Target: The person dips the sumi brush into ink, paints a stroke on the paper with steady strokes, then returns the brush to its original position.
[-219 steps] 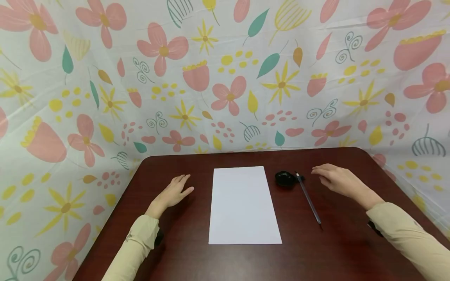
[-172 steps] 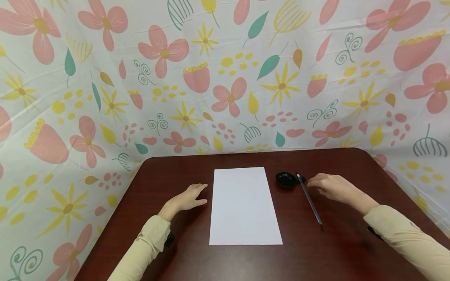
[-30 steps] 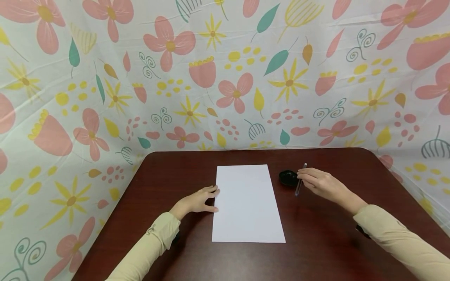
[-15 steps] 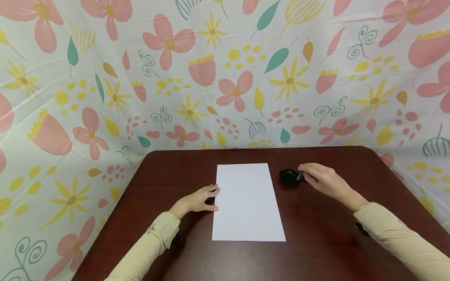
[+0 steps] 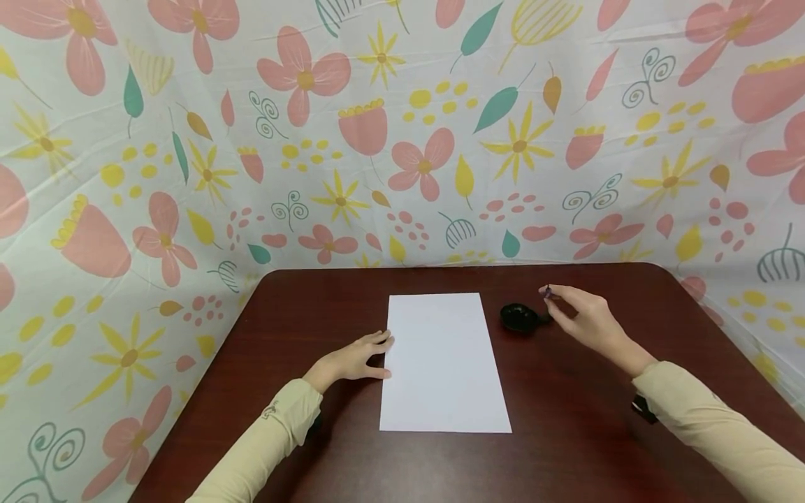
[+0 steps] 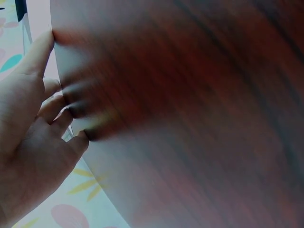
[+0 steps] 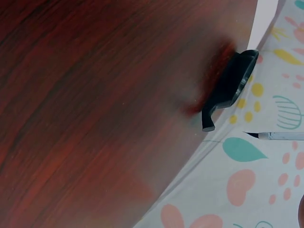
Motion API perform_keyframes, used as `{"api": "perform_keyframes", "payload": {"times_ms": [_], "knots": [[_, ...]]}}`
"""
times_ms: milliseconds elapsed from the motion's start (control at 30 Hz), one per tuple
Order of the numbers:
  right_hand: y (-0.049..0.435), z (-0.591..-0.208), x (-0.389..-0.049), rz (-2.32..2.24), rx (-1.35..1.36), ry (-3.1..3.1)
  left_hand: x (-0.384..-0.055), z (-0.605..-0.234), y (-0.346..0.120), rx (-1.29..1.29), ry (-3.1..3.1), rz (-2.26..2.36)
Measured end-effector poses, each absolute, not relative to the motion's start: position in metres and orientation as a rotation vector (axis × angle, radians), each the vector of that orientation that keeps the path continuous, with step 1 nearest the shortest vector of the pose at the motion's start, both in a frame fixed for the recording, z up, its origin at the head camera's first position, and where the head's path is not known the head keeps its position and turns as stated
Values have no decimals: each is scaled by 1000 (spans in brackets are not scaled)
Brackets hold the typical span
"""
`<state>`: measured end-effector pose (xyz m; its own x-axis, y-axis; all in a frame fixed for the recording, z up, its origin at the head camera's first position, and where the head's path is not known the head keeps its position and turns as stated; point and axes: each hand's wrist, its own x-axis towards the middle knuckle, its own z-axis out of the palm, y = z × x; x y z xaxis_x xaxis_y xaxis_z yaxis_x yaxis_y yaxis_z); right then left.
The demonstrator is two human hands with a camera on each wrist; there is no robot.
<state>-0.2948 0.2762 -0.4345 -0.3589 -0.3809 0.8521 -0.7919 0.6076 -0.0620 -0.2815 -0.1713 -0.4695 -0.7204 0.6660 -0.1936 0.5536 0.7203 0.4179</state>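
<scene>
The slim brush [image 7: 281, 136] is pinched between the thumb and fingers of my right hand [image 5: 588, 318], over the right side of the desk [image 5: 440, 464]. Its dark bristles taper to a fine point beside a pale, smooth shaft; from my head it looks foreshortened, a small dark piece at my fingertips. Just beside it sits the black dish [image 5: 519, 316], glossy and rounded, with a short handle reaching toward my right thumb. It stands between my right hand and the paper [image 5: 443, 363], a flat, matt white rectangle with straight edges. My left hand [image 5: 349, 360] rests on the paper's left edge, fingers extended and thumb spread away from them, gripping nothing. The desk is dark reddish-brown, streaked with grain, slightly shiny, its far corners rounded. Beige sleeves [image 5: 717, 426] cover my forearms. Beyond the desk and along its sides hangs a lightly creased white cloth [image 5: 371, 237], printed with pink flowers, yellow blooms and green leaves. The dish is shallow and black inside; I can't tell what it holds.
</scene>
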Motion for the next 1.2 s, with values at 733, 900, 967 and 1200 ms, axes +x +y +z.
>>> {"api": "perform_keyframes", "payload": {"times_ms": [733, 900, 967, 1200], "knots": [[275, -435, -297, 932, 762, -2064, -283, -473, -172, 933, 2599, 441], [275, -436, -298, 971, 744, -2077, -283, -473, -173, 947, 2602, 443], [275, -439, -298, 993, 738, -2101, -283, -473, -173, 949, 2600, 446], [268, -439, -293, 950, 753, -2174, -283, -472, -173, 952, 2592, 457]]}}
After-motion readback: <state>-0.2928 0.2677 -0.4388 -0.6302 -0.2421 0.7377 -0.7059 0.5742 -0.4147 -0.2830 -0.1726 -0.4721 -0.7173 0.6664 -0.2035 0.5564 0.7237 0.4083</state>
